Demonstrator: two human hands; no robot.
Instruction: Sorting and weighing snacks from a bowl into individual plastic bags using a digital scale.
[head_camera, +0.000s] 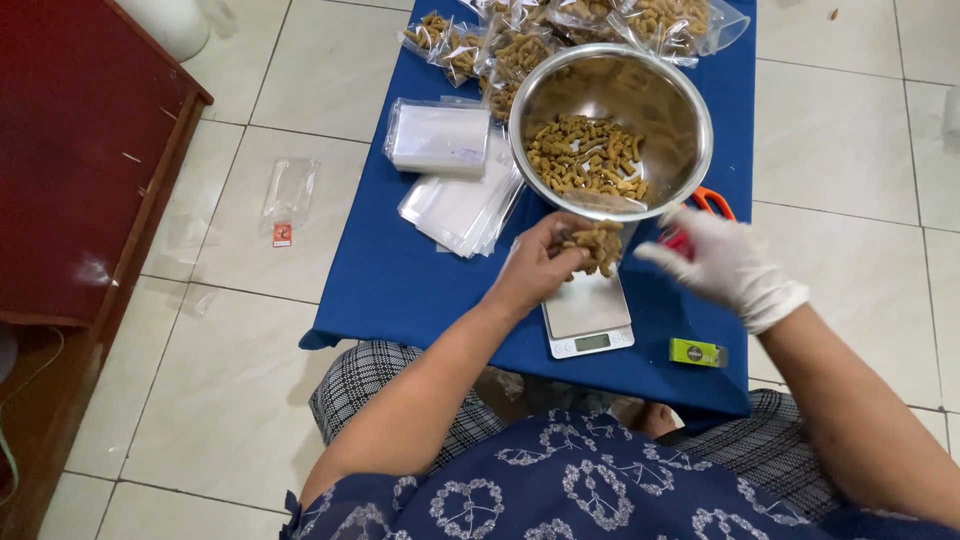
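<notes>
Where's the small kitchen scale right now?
In the head view, the scale sits on the blue table near its front edge, just below the left hand and left of the green lighter.

Bare blue cloth on the surface (400, 280) is lying open left of the small silver digital scale (588, 318). Ahead, the round steel bowl (668, 90), the stacked clear plastic bags (445, 165) and the filled snack packets (520, 40) are crowding the far end.
</notes>
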